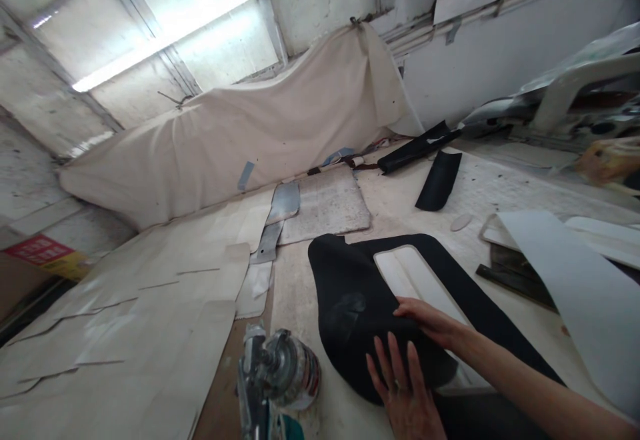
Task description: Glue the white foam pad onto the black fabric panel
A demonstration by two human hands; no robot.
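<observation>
Read positions in the first two sentences from the view centre, and all others from the middle of the black sheet. The black sheet (pixel 357 333) lies on the bench (pixel 295 280) at 5 o'clock, with part of it folded into a flap over a white panel (pixel 413 272). The right forearm enters from 4 o'clock and slopes down the view at its elbow end; the left wrist enters at 5 o'clock, by the lower border. The left hand (pixel 406 393) rests at the sheet's 6 o'clock side, back upward, fingers extended, spread apart and pointing to 11 o'clock, tips against the black surface. The right hand (pixel 427 320) is at 3 o'clock, its fingers directed toward 10 o'clock; fingertips are bent and closed on the flap's edge, above the white panel. The right hand sits just beyond the left fingertips, the two being near but apart. The part of the right fingers beneath the flap is hidden. A spray gun (pixel 273 367) stands on the bench at 8 o'clock, near the sheet. Two black offcuts (pixel 439 181) lie at 1 o'clock, a white strip (pixel 565 287) at 3 o'clock, and beige panels (pixel 165 307) at 9 o'clock. A machine (pixel 560 103) stands at 2 o'clock, well apart from both hands.
</observation>
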